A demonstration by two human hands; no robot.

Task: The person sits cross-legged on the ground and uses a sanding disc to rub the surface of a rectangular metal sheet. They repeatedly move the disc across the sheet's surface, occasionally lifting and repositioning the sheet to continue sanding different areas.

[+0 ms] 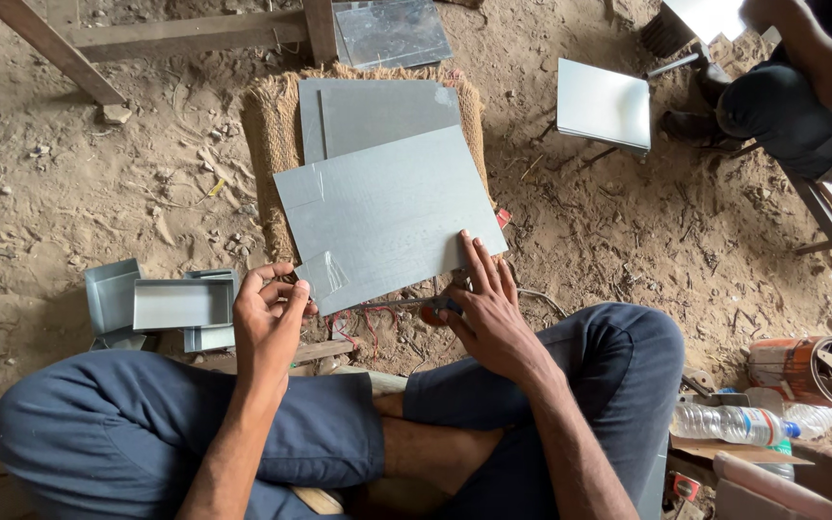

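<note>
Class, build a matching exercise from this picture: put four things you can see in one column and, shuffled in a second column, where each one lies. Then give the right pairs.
Things:
1. grey metal sheet
2. plastic water bottle
3. folded metal trays
4. rusty orange tin

Places:
A. lying on its side above the bottle, far right
B. on the sand beside the left hand
C. on the burlap mat, held at its near edge by both hands
D. lying by the right knee

Pairs: 1-C, 2-D, 3-B, 4-A
</note>
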